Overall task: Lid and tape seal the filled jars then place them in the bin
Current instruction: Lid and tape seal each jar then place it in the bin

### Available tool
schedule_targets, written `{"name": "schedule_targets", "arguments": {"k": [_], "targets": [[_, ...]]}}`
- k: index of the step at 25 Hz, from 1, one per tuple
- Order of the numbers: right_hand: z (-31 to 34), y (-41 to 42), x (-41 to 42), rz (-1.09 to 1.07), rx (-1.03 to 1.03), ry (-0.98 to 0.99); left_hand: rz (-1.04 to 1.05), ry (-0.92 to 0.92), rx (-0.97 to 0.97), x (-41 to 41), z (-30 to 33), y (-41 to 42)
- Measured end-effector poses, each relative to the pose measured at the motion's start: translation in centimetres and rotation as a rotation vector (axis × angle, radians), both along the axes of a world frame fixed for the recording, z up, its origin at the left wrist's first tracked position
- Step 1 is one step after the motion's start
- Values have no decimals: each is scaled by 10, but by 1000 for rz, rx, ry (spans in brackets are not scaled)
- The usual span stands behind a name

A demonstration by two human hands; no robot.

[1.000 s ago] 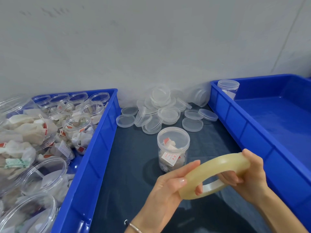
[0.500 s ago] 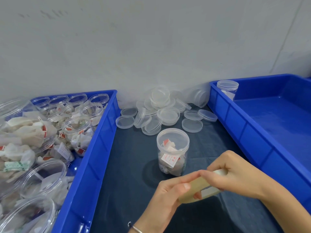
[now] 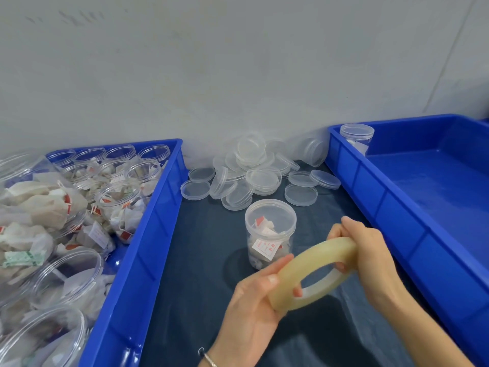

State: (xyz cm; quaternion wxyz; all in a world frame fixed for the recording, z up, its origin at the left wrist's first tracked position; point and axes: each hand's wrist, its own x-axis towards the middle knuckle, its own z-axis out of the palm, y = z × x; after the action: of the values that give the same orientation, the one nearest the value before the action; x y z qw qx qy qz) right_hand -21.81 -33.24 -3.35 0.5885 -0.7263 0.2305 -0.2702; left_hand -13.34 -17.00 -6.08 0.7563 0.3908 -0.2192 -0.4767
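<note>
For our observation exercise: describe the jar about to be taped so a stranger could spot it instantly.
Between the two blue bins lies a dark mat. On it, in front of the pile of loose lids, stands the lidded jar. It alone stands outside a bin.

Left jars [image 3: 39, 260]: cropped at the frame's left edge.
Right bin [image 3: 434, 207]: cropped at right.
Label print [image 3: 266, 247]: too small to read.

a packing workshop: blue bins [image 3: 148, 234] of filled jars [image 3: 119, 205], loose lids [image 3: 262, 178].
</note>
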Motion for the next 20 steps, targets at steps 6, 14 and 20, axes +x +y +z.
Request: {"name": "schedule_targets", "arguments": {"k": [6, 14, 20], "targets": [[13, 5, 4, -93, -215, -144, -102, -59, 82, -5, -1, 5], [14, 25, 8, -94, -1161, -6, -45, -99, 106, -6, -4, 1], [-4, 9, 4, 160, -553, -101, 41, 110, -2, -6, -10, 4]]}}
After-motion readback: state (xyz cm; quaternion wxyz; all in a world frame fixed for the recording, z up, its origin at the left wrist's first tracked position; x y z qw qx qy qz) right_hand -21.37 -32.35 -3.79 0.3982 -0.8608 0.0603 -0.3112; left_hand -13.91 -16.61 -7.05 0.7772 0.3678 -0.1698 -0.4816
